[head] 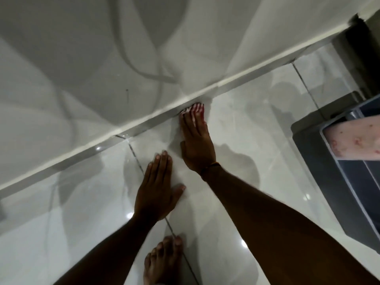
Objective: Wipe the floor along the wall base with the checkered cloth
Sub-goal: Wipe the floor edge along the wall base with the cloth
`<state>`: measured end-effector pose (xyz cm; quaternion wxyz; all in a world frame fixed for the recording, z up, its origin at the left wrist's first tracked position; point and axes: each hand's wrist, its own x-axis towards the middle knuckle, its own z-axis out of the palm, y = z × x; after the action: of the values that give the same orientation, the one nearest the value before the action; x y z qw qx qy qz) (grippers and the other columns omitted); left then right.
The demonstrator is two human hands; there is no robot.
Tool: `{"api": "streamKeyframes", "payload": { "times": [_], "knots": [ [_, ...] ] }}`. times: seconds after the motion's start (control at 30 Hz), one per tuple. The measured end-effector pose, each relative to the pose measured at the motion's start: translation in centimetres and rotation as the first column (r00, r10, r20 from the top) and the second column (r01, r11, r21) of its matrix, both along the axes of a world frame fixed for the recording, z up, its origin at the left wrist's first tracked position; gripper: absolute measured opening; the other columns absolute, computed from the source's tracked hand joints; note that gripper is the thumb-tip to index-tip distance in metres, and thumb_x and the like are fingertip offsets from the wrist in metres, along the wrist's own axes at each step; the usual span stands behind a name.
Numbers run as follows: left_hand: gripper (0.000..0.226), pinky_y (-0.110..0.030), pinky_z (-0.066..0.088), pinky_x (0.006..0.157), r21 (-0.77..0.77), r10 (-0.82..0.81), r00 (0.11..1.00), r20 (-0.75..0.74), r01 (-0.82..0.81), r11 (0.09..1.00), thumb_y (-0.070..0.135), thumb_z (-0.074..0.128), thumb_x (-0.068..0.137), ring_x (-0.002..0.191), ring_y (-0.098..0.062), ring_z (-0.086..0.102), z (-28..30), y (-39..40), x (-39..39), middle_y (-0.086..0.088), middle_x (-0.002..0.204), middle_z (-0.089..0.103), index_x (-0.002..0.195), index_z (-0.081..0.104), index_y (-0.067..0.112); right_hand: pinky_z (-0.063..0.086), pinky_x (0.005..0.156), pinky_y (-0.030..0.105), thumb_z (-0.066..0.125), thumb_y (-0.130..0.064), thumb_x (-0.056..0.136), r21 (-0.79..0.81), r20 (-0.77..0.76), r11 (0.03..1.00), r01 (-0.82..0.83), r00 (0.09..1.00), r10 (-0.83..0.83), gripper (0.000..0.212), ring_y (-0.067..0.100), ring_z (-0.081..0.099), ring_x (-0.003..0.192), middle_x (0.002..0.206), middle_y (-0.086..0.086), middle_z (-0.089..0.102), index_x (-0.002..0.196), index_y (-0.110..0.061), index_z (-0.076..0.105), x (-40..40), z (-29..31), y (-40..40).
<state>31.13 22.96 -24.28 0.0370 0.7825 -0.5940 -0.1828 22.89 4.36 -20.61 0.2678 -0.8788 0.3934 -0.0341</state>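
Right hand (pixel 196 140) presses cloth (pixel 192 110) flat at wall base (pixel 144 124), 12 o'clock; left hand (pixel 158 188) open, bracing; glossy floor (pixel 236 120) risks slipping.

- overall light: dim, grey, indoor; forearms render very dark.
- glare: small bright specular spots on the glossy floor tiles (pixel 82 212), near the baseboard (pixel 144 124) and lower centre.
- shadows: broad, soft, overlapping on the wall (pixel 82 48); a darker one beside the right hand (pixel 196 145).
- sharpness: soft throughout, compression smear; cloth (pixel 195 110) detail blurred.
- distortion: wide-angle; baseboard runs steeply diagonal.
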Motion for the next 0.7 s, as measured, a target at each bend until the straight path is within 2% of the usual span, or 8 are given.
{"api": "streamKeyframes", "payload": {
  "times": [0.07,0.13,0.2,0.3,0.43,0.6,0.7],
  "knots": [
    [0.096,-0.036,-0.007,0.133,0.010,0.015,1.000,-0.010,-0.015,1.000,0.065,0.040,0.103,0.165,-0.030,0.000,0.0,0.6,-0.2,-0.017,0.177,0.004,0.168,0.003,0.005,0.021,0.132,0.057,0.038,-0.020,0.089,-0.014,-0.017,0.994,-0.108,0.994,0.108,0.078,0.042,0.004,0.164,0.176,0.020,0.012,0.165,-0.006,0.024,0.4,-0.2,0.9],
    [0.095,-0.038,-0.003,0.133,0.019,0.032,0.999,-0.025,-0.032,0.999,0.066,0.037,0.103,0.166,-0.029,-0.002,0.1,1.2,-0.3,-0.016,0.177,0.002,0.168,0.003,0.005,0.020,0.134,0.054,0.039,-0.020,0.093,-0.032,-0.020,0.981,-0.191,0.982,0.190,0.075,0.038,0.004,0.165,0.176,0.018,0.011,0.166,-0.009,0.022,0.5,-0.4,1.2],
    [0.095,-0.041,0.003,0.133,0.020,0.037,0.999,-0.036,-0.037,0.999,0.066,0.038,0.103,0.165,-0.031,0.000,0.2,1.5,-0.3,-0.017,0.177,0.003,0.168,0.002,0.005,0.020,0.133,0.053,0.046,-0.013,0.095,-0.023,-0.002,0.986,-0.166,0.986,0.166,0.073,0.035,0.007,0.166,0.177,0.013,0.015,0.166,-0.012,0.025,0.7,-0.4,1.1],
    [0.096,-0.044,0.008,0.133,0.025,0.047,0.997,-0.062,-0.046,0.999,0.067,0.039,0.103,0.165,-0.031,0.003,0.4,1.6,-0.1,-0.016,0.177,0.004,0.168,-0.001,0.008,0.016,0.134,0.054,0.051,-0.009,0.096,-0.005,0.014,0.997,-0.071,0.997,0.071,0.074,0.038,0.006,0.165,0.176,0.012,0.017,0.165,-0.011,0.027,1.9,-0.2,2.5],
    [0.095,-0.045,0.011,0.134,0.029,0.012,0.999,-0.044,-0.011,1.000,0.070,0.034,0.104,0.165,-0.030,0.004,0.0,1.8,0.4,-0.016,0.177,0.007,0.168,0.004,0.007,0.015,0.135,0.054,0.053,-0.020,0.100,-0.032,-0.046,0.981,-0.192,0.981,0.190,0.075,0.039,0.002,0.165,0.177,0.014,0.010,0.167,-0.013,0.019,2.7,-0.6,3.9],
    [0.094,-0.046,0.010,0.135,0.049,-0.023,0.999,-0.028,0.024,0.999,0.072,0.030,0.104,0.165,-0.031,0.001,-0.1,2.0,0.8,-0.017,0.177,0.005,0.168,0.006,0.007,0.012,0.136,0.054,0.041,-0.021,0.100,-0.021,-0.068,0.987,-0.161,0.985,0.159,0.071,0.039,0.003,0.165,0.177,0.012,0.011,0.167,-0.013,0.020,3.4,-0.5,4.8],
    [0.095,-0.047,0.012,0.134,0.043,-0.028,0.999,-0.029,0.029,0.999,0.072,0.030,0.104,0.165,-0.032,0.004,0.1,2.0,1.0,-0.018,0.175,0.007,0.168,0.008,0.006,0.013,0.136,0.054,0.031,-0.029,0.100,-0.051,-0.102,0.961,-0.270,0.959,0.264,0.071,0.040,0.002,0.165,0.178,0.013,0.009,0.167,-0.012,0.016,3.3,-0.6,4.5]
  ]
}}
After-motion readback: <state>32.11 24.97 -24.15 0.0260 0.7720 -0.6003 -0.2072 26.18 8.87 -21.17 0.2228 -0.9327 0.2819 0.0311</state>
